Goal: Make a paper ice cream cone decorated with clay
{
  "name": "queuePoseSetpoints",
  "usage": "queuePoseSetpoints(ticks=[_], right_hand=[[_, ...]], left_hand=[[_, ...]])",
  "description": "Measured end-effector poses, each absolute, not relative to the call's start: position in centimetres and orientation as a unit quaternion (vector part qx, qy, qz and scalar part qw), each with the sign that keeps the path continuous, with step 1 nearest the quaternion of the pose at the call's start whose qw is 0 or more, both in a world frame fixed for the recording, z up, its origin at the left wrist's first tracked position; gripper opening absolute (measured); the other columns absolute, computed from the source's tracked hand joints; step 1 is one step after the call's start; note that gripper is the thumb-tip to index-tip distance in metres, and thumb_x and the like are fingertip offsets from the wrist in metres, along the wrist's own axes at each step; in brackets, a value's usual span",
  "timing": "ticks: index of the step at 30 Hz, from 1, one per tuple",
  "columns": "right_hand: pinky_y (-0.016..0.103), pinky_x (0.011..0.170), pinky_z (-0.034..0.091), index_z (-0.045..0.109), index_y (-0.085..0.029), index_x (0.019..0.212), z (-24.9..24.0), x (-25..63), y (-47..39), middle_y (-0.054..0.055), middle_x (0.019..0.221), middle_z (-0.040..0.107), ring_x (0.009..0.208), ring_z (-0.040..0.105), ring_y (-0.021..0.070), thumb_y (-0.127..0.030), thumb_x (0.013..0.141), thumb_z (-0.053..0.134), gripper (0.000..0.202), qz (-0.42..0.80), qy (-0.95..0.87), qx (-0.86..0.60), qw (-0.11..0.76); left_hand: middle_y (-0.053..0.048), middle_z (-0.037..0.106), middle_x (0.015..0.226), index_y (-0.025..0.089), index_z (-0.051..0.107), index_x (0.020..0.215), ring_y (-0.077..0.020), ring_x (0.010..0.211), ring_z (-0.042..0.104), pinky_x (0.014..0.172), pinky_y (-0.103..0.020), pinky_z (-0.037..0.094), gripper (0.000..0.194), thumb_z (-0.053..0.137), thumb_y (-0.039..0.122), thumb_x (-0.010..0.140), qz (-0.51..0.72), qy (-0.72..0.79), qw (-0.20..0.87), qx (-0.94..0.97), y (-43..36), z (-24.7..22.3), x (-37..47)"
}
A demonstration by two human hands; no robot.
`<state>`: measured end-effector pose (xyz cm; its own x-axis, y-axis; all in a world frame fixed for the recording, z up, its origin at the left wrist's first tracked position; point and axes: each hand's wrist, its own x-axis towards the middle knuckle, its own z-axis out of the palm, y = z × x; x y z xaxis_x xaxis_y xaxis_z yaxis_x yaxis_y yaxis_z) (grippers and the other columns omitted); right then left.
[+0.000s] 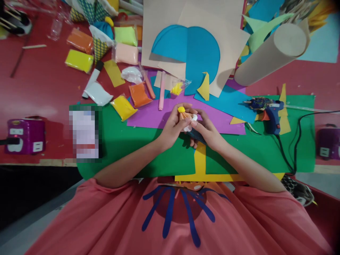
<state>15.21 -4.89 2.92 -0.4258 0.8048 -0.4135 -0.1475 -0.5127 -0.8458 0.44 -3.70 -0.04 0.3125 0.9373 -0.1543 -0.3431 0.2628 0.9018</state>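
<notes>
In the middle of the head view, my left hand (pixel 174 127) is closed around a small clay piece (pixel 183 115). It looks like a pleated peach-orange cone with a yellow ball at its tip and white clay around its wide end. My right hand (pixel 208 132) grips the same piece from the other side, its thumb pressed against the white clay. Something dark blue (pixel 196 135) shows beneath the right thumb, partly hidden by the fingers; whether it belongs to the piece I cannot tell. Both hands are above the purple sheet (pixel 148 118) and green mat (pixel 143 141).
A blue glue gun (pixel 272 111) lies at right, its black cord trailing. Clay packets such as the orange one (pixel 140 95), a marker (pixel 92 78) and a blurred phone-like object (pixel 86 134) sit at left. Behind are blue cut paper (pixel 202 46) and a beige paper roll (pixel 268 56).
</notes>
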Motion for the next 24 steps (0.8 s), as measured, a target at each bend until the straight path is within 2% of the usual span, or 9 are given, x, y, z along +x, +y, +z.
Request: queuePoseSetpoints(ticks=[4, 7, 11, 24], right_hand=[[0.016, 0.028, 0.04, 0.032, -0.023, 0.123, 2.83, 15.27, -4.85, -0.007, 0.074, 0.061, 0.036, 0.057, 0.0077, -0.06, 0.083, 0.063, 0.062, 0.748, -0.387, -0.437, 0.315], [0.015, 0.026, 0.034, 0.033, -0.023, 0.123, 2.6, 15.32, -4.86, -0.006, 0.076, 0.063, 0.035, 0.055, 0.0063, -0.059, 0.083, 0.063, 0.062, 0.748, -0.389, -0.434, 0.316], [0.014, 0.027, 0.033, 0.033, -0.025, 0.123, 2.44, 15.32, -4.86, -0.004, 0.083, 0.065, 0.036, 0.055, 0.0049, -0.06, 0.081, 0.065, 0.063, 0.752, -0.387, -0.427, 0.32], [0.014, 0.027, 0.031, 0.036, -0.025, 0.116, 2.67, 15.14, -4.65, -0.009, 0.074, 0.06, 0.032, 0.051, 0.0038, -0.059, 0.079, 0.068, 0.06, 0.757, -0.38, -0.417, 0.328]], left_hand=[[-0.003, 0.066, 0.111, 0.025, 0.051, 0.112, -0.0154, 0.104, 0.065, 0.081, -0.025, 0.053, 0.046, 0.07, 0.053, 0.081, 0.478, 0.366, 0.672, 0.432, -3.77, -0.7, 0.44], [-0.002, 0.066, 0.11, 0.026, 0.051, 0.11, -0.0153, 0.106, 0.064, 0.084, -0.027, 0.052, 0.042, 0.07, 0.051, 0.083, 0.489, 0.361, 0.665, 0.435, -3.76, -0.87, 0.46], [-0.002, 0.066, 0.111, 0.026, 0.052, 0.108, -0.0153, 0.104, 0.064, 0.081, -0.025, 0.052, 0.038, 0.069, 0.049, 0.084, 0.492, 0.357, 0.669, 0.428, -3.8, -0.69, 0.48], [-0.001, 0.065, 0.111, 0.025, 0.05, 0.11, -0.0148, 0.107, 0.063, 0.085, -0.026, 0.051, 0.039, 0.067, 0.05, 0.085, 0.485, 0.365, 0.665, 0.434, -3.77, -0.82, 0.47]])
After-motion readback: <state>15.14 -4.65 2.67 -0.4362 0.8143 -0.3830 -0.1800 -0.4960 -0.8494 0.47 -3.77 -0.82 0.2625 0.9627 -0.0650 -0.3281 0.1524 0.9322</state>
